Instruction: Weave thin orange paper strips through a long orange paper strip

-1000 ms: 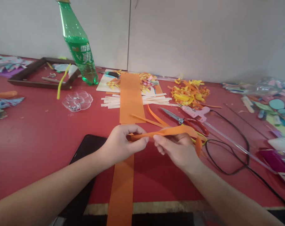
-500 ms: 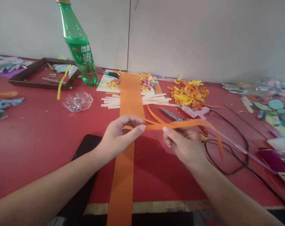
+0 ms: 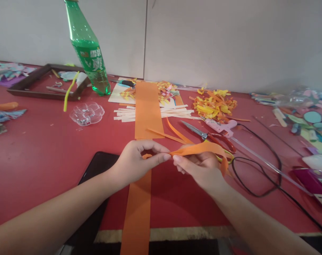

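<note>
Between my two hands is a narrow orange paper strip (image 3: 200, 147). My left hand (image 3: 142, 159) pinches it near one end between thumb and forefinger. Close beside it, my right hand (image 3: 200, 166) pinches the same strip, and the strip's free length curls over that hand to the right. Under my left hand a long, wide orange paper band (image 3: 138, 209) runs down past the table's front edge. Beyond the hands lies a wider orange sheet (image 3: 149, 109), with thin orange strips (image 3: 176, 129) by its near right corner.
Scissors (image 3: 200, 131) and a pink glue gun (image 3: 221, 125) with a black cord lie to the right. A dark phone (image 3: 97, 184) is under my left forearm. Farther back stand a green bottle (image 3: 90, 53) and a dark frame (image 3: 14, 91). Yellow-orange paper scraps (image 3: 214, 104) are piled behind.
Both hands have moved down and closer together on the strip. The right hand has shifted left, and the strip's free part now curls tighter over it. The scissors show more.
</note>
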`<state>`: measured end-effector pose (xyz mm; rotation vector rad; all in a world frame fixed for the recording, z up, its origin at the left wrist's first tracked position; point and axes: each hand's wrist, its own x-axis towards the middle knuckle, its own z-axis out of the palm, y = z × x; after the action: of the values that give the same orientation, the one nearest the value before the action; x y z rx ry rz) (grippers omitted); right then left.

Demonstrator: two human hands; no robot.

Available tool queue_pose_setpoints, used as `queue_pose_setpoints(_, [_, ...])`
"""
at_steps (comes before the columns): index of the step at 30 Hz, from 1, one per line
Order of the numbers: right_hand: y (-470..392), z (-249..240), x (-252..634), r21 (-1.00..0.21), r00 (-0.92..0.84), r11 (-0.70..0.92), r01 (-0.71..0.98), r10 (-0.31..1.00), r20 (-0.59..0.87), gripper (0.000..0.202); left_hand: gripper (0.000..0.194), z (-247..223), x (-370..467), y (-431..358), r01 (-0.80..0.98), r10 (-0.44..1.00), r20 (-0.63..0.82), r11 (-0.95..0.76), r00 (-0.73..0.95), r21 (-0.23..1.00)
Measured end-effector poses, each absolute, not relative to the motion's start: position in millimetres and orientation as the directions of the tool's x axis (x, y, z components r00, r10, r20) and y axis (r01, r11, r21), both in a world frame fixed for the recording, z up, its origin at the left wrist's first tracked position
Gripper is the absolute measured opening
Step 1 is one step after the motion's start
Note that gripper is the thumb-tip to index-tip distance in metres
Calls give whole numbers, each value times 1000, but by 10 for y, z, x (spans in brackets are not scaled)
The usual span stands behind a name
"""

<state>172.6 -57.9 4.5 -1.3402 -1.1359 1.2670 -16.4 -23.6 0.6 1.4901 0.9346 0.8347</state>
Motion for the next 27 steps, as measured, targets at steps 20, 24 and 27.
queue_pose_setpoints(20, [-442, -142, 1835, -996, -14, -31, -83, 999, -30, 16, 18, 14, -171, -253, 173, 911, -30, -45, 411, 984])
queue_pose_setpoints(24, [-437, -129, 1821, -994, 4, -28, -103, 1000, -29, 17, 15, 3, -170, -248, 152, 904, -27, -43, 428, 987])
queue_pose_setpoints(27, [-449, -97, 1811, -998, -36, -25, -56, 999, -23, 16, 13, 13, -167, -247, 177, 886, -24, -65, 463, 982])
